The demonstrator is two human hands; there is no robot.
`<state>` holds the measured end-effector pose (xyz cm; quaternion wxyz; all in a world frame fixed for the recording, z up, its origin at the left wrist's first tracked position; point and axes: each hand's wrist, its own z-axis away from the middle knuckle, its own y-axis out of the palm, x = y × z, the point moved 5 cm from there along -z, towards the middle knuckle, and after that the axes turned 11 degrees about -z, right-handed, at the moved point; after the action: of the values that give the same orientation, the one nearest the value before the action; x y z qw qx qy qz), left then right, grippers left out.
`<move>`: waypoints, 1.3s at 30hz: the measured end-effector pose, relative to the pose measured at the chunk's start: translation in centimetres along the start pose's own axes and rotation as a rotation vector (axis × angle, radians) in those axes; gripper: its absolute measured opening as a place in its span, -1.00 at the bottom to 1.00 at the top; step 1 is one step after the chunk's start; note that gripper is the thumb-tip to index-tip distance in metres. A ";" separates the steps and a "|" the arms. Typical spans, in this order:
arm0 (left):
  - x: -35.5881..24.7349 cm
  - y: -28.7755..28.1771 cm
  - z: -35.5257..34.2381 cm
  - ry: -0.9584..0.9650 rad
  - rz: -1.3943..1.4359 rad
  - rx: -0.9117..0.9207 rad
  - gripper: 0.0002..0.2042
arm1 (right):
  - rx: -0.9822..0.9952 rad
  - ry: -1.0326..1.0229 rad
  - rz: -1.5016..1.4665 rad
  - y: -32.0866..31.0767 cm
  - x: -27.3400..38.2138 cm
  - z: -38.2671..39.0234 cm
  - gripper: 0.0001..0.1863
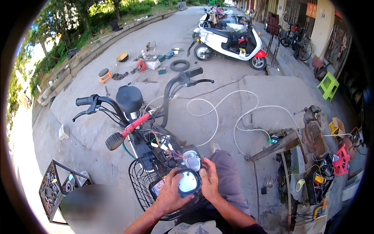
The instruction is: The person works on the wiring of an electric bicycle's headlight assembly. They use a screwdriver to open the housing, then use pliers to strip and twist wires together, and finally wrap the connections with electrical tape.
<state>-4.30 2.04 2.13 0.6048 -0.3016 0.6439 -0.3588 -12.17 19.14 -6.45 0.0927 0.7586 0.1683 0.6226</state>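
Both of my hands hold a round headlight (188, 182) with a black rim and a pale, flat face turned up toward me. My left hand (170, 194) wraps its left side, thumb along the lower rim. Along the opposite edge, my right hand (209, 179) grips with its thumb on the rim and fingers curled behind. A silvery cup-shaped housing (191, 160) sits just beyond it, beside loose coloured wires and white plugs (165, 147). These lie at the front of an electric bike, above its black wire basket (139, 177). Its handlebar (167, 91) spreads out farther off.
A red tool with a ridged black end (134, 125) lies across the handlebar. White hose (218, 117) loops over the concrete. At right stands a workbench with a vise (313, 117); a parts rack (52, 191) is at left. A tyre (179, 65) and white scooter (230, 43) are farther away.
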 end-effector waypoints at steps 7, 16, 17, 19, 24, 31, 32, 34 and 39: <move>0.7 0.0 0.4 0.021 -0.073 -0.010 -0.01 | 0.020 -0.045 0.067 0.1 -0.1 0.0 -0.46; -0.4 0.1 0.0 -0.003 -0.031 -0.001 -0.06 | 0.007 -0.044 -0.027 -1.0 0.8 -0.2 -0.55; -0.1 0.1 0.0 -0.019 -0.029 -0.005 -0.06 | -0.018 -0.027 -0.080 -1.6 1.3 0.0 -0.56; 0.1 0.4 -0.3 -0.028 -0.026 0.004 -0.04 | -0.076 0.008 -0.180 -5.1 2.1 0.6 -0.57; 0.3 0.8 -0.4 -0.039 -0.064 0.012 -0.03 | -0.542 0.004 0.181 -27.1 1.3 7.1 -0.65; 2.6 2.2 -0.3 -0.073 -0.010 0.017 -0.01 | -0.877 0.507 0.237 -60.6 -17.6 40.4 -0.32; 1.6 1.7 -0.5 -0.062 -0.058 0.019 -0.01 | -0.907 0.931 -0.002 -55.3 -21.6 39.5 -0.32; 0.9 1.5 -1.2 -0.041 -0.104 0.031 -0.01 | -0.897 1.113 -0.121 -48.2 -24.3 35.4 -0.32; 2.3 2.7 -1.2 -0.109 -0.063 0.049 0.01 | -0.831 1.214 -0.211 -43.3 -25.4 29.3 -0.31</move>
<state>-5.54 1.79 -1.36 0.6345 -0.3259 0.5913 -0.3763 6.05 51.86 -50.94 0.3221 0.1634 0.0122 0.9324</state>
